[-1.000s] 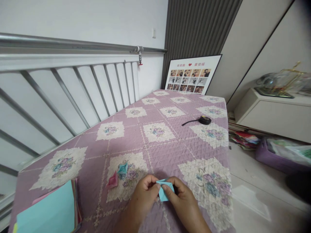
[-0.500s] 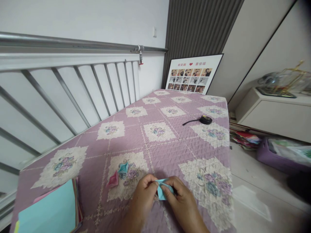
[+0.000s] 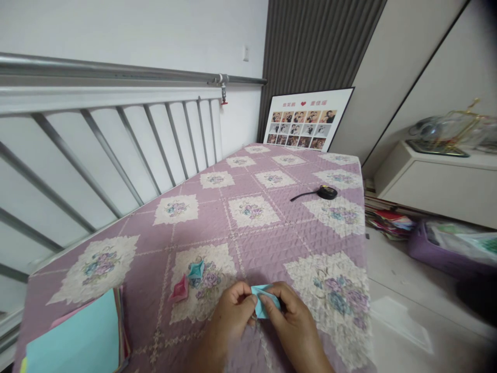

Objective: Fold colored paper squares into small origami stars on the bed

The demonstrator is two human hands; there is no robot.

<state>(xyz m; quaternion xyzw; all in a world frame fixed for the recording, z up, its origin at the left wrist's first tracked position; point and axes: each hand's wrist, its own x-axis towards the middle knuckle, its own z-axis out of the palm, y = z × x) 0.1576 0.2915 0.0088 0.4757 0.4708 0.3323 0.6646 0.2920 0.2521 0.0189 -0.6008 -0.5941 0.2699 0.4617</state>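
Observation:
Between my two hands is a small folded piece of light blue paper [image 3: 262, 310], held just above the cloth near the front edge. My left hand [image 3: 236, 310] pinches its left edge between thumb and fingers. On the other side, my right hand [image 3: 289, 313] grips it with the thumb lying across the front face and the fingers behind. To the left lie a folded blue paper piece [image 3: 196, 269] and a folded pink paper piece [image 3: 180, 289], close together. A stack of coloured paper [image 3: 75, 336] with a light blue sheet on top rests at the lower left.
The purple floral cloth [image 3: 202, 223] covers the surface. A black tape measure [image 3: 327, 192] with a strap lies toward the far right. A white radiator [image 3: 135, 150] runs along the left, and a photo board [image 3: 306, 122] leans at the back. A purple bin [image 3: 430, 248] stands on the right.
My hands and the blue paper have shifted slightly to the right in view. The left fingers have moved a little along the paper's edge. Both hands keep their hold.

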